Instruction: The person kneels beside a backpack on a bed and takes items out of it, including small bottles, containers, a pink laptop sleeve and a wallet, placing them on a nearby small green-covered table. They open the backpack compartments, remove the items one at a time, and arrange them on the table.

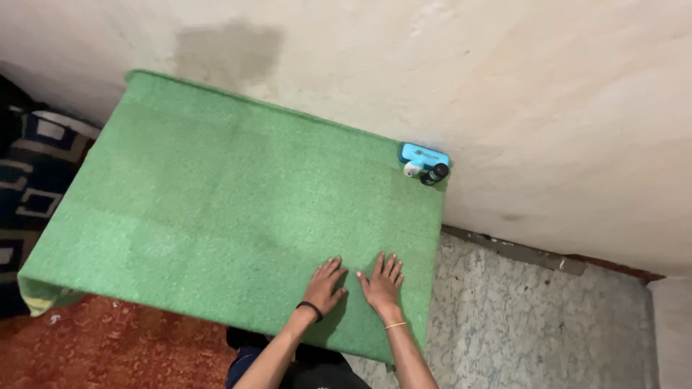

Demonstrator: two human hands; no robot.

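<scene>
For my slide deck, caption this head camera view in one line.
Left hand and right hand rest flat on a green-covered table.

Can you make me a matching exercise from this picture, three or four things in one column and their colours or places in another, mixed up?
Column one:
1. left hand
2. right hand
3. flat box
4. table cover

Column two:
A. green
B. black wristband
C. light blue, far corner by the wall
D. thin yellow wristband

Pairs: 1-B, 2-D, 3-C, 4-A
</scene>
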